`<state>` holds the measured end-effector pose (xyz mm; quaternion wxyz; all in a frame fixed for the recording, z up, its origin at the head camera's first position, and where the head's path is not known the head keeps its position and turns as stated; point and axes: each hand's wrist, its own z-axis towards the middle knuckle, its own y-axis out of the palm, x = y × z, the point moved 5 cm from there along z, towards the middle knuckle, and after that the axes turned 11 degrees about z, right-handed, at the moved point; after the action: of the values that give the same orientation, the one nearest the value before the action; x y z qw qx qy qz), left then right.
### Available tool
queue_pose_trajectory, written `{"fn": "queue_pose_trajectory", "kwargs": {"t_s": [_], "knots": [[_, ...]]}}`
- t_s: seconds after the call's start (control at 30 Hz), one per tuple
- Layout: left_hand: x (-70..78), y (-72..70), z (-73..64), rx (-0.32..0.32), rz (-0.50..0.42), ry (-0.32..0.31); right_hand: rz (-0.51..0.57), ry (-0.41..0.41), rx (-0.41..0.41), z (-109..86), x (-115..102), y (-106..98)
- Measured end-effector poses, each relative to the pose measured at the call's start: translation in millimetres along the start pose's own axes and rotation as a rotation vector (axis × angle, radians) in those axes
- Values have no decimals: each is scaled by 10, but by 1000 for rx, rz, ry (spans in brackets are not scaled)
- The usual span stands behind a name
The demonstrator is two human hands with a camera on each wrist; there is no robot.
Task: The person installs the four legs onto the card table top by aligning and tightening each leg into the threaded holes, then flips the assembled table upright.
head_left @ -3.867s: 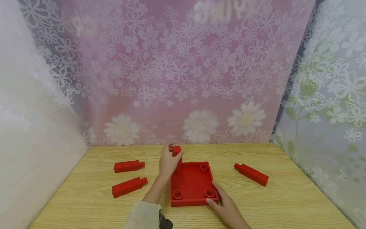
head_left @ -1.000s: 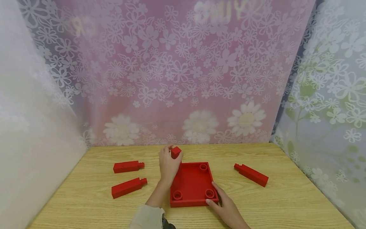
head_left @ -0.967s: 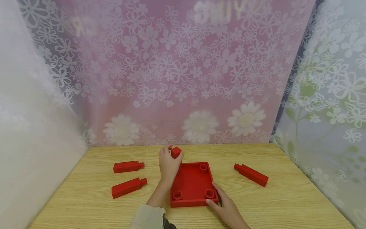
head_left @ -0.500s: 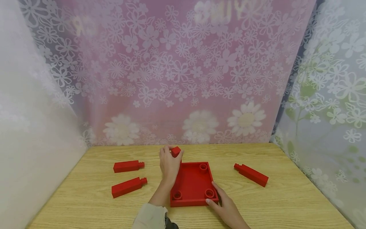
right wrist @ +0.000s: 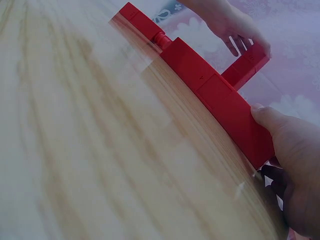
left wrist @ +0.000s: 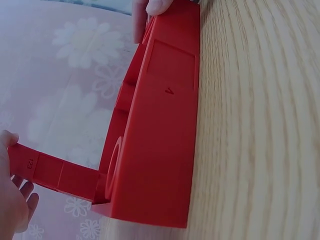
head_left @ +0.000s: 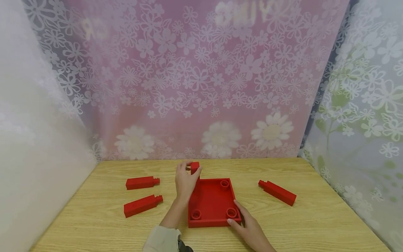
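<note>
A square red tray-like tabletop lies on the wooden table with its raised rim upward. Round sockets show in three of its corners. At its far left corner a red square leg stands upright, its lower end hidden inside the rim. My left hand holds this leg near its top between thumb and fingers; in the left wrist view the leg bears small digits. My right hand grips the near right corner of the tabletop, thumb on the front side and fingers along the right side.
Two loose red legs, an upper one and a lower one, lie at the left with threaded ends pointing right. Another red leg lies at the right. A flowered curtain hangs behind the table.
The leg in my left hand has turned a little about its upright axis, and the left fingers have shifted slightly on it. My right hand and the tabletop stay in place.
</note>
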<state>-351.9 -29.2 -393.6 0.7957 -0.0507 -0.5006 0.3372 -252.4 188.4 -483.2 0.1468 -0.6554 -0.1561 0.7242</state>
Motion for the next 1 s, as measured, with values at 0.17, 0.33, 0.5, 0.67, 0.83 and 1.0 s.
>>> {"fn": "queue_pose_trajectory", "kwargs": {"t_s": [0.17,0.33,0.5,0.67,0.83,1.0], "knots": [[-25,8,12,-31,-33,-8,5,4,0,8,4,0],[-46,8,23,-52,-60,-22,5,-1,2,11,12,1],[-68,2,48,-51,-62,-13,1,-6,4,13,14,0],[-73,-1,65,-55,-32,0,3,-5,1,4,5,3],[-73,-4,60,-50,-24,15,8,-10,-6,-5,-4,6],[-73,0,54,-56,-44,28,10,1,-3,5,12,10]]}}
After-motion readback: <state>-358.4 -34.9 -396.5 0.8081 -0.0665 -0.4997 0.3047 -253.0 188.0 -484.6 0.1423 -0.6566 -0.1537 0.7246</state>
